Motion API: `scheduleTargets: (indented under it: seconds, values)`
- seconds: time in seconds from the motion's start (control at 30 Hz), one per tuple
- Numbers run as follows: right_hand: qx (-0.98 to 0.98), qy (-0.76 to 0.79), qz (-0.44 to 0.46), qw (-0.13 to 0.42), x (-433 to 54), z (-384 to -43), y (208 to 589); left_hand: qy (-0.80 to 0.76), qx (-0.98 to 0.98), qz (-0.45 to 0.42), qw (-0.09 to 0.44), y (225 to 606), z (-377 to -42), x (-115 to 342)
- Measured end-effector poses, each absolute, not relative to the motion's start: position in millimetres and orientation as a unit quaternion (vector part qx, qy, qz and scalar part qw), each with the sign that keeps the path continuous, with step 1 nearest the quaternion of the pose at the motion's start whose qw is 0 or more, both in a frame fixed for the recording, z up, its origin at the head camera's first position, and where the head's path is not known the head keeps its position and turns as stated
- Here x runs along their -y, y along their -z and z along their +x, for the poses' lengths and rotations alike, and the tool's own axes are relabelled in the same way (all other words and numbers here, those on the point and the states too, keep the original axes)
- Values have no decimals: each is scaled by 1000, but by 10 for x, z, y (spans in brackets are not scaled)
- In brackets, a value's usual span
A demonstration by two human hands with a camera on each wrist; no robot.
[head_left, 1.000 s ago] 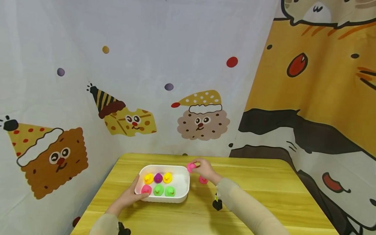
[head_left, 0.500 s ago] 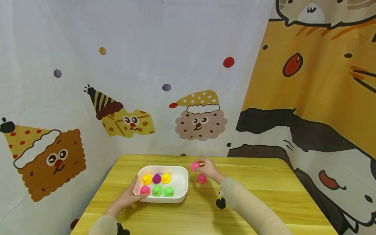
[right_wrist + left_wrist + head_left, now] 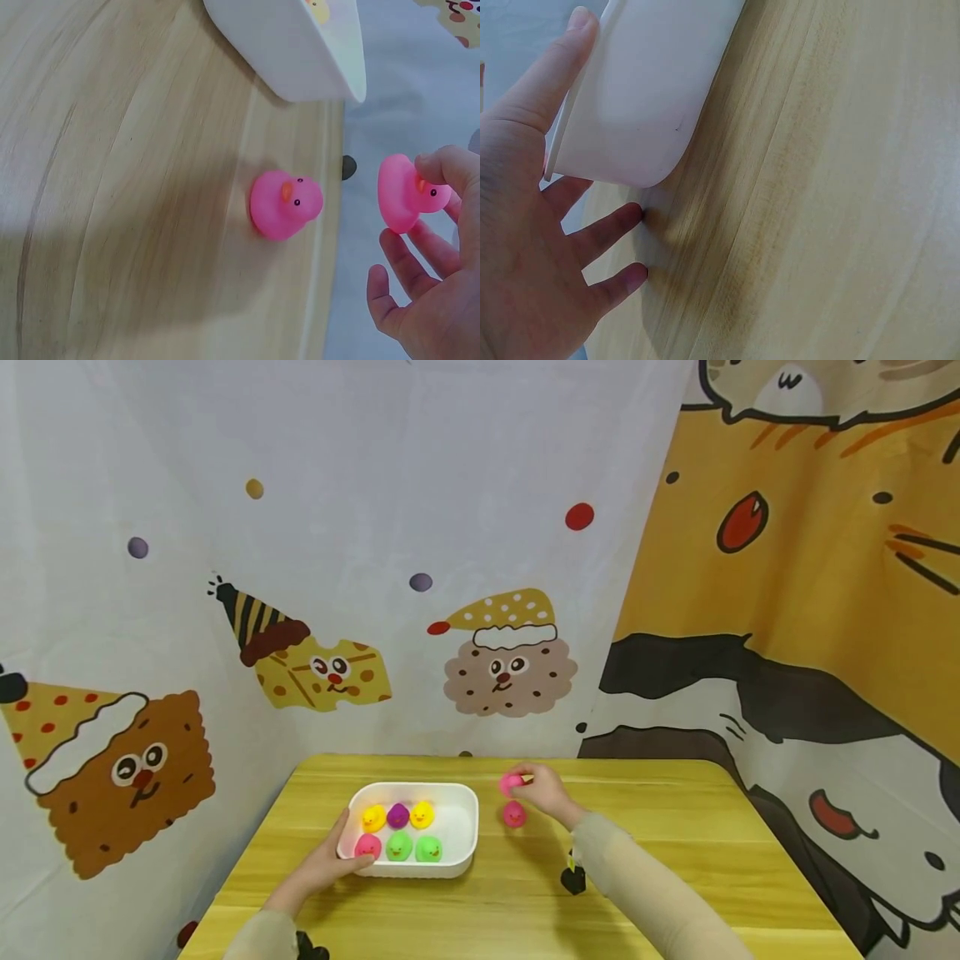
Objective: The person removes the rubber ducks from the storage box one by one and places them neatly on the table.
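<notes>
A white plastic tub stands on the wooden table. Inside, a yellow, a purple and another yellow rubber duck form the back row; a pink duck and two green ducks make up the front row. My left hand holds the tub's left end, thumb along the front rim, the lower fingers spread apart in the left wrist view. Right of the tub, my right hand pinches a pink rubber duck between thumb and fingers, above the tabletop. A second pink duck sits on the table just nearer than it.
The table has rounded back corners. Behind it hangs a white cloth printed with cartoon characters. A small black object shows beside the right sleeve, and another black object by the left sleeve.
My right hand has moved right with its pink duck, from the tub's right rim to behind the pink duck on the table. The left hand keeps its hold on the tub.
</notes>
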State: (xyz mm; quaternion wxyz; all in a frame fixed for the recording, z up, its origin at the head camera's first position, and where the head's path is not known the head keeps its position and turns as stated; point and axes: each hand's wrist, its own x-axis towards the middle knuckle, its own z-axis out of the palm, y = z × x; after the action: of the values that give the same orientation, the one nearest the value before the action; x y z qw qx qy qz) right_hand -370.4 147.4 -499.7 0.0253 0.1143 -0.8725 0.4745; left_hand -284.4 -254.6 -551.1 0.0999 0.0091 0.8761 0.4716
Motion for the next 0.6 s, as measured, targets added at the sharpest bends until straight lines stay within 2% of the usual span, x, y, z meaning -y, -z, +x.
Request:
scheduleTargets:
  seconds: [0.6]
  values:
    - [874, -475, 91, 44, -1824, -3708, 5178, -470, -878, 20, 89, 5529, -2842, 2558]
